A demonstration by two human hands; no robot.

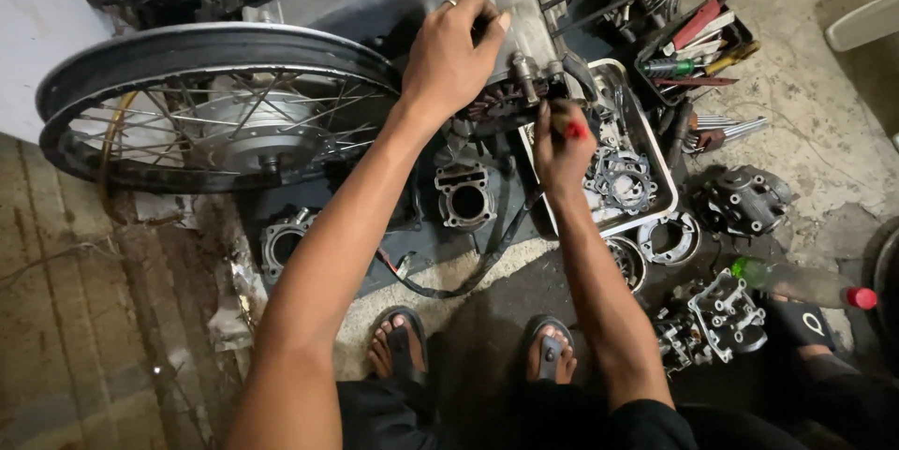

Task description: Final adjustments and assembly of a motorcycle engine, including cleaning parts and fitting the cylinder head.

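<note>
The left hand (449,57) curls over the engine case (510,38) on the floor beside the wheel (215,108), while the right hand (560,146), fist closed on a red-handled tool (573,128), points it up at the case just above.

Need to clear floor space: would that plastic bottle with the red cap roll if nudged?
Probably yes: the bottle lies on its side on the floor, a round body. It looks clear and mostly empty, so likely light. Engine parts beside it might stop it.
</note>
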